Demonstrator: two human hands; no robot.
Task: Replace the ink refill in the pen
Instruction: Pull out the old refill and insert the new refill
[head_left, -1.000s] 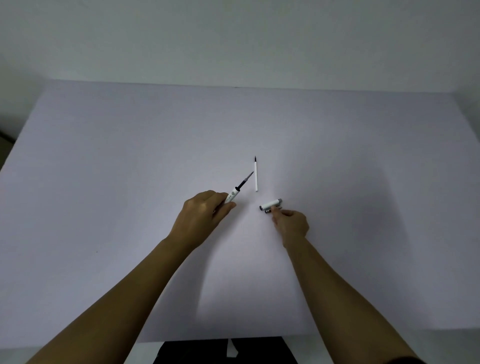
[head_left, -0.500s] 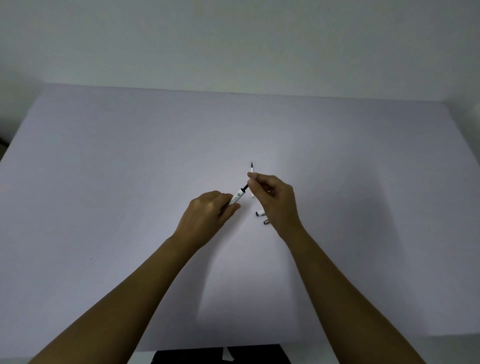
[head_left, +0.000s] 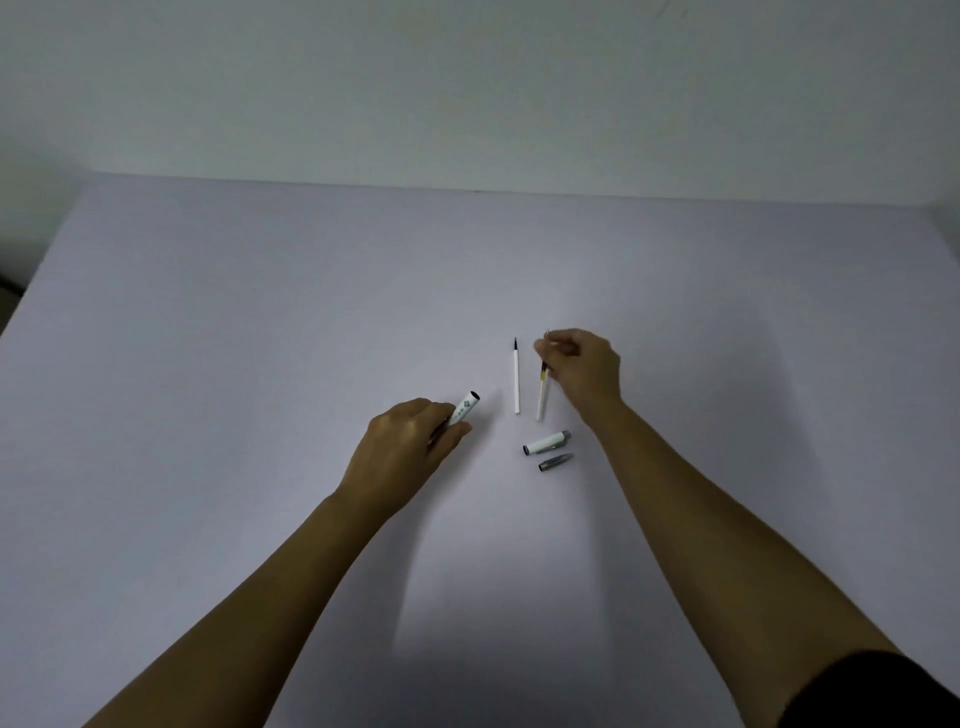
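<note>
The fingers (head_left: 551, 344) of the right hand (head_left: 584, 371) are pinched together on the dark upper end of a thin ink refill (head_left: 542, 391). This held refill hangs nearly upright from the pinch, its pale shaft pointing down, and its lower end is at or just above the table (head_left: 208, 364); which of the two cannot be told. The left hand (head_left: 410, 449) is curled closed around a white pen barrel (head_left: 466, 408). Only the barrel's open, dark-rimmed end sticks out past the thumb and forefinger, pointing up and to the right, with small grey printing on its side.

A second refill (head_left: 516, 376), white with a fine dark tip, lies flat on the table and serves here as the landmark. The held refill is just to its right, almost parallel to it and not touching it. The pen barrel and left hand are to its left and a little nearer the person. Nearer the person than the lying refill, and slightly right, lies a short white pen section (head_left: 547, 443) with a grey end. Just beyond that, closer still to the person, lies a small grey tapered tip piece (head_left: 556, 461). These two parts lie side by side, slanted alike. A dark sleeve (head_left: 883, 696) shows on the right upper arm, far from the lying refill at the lower right corner.
</note>
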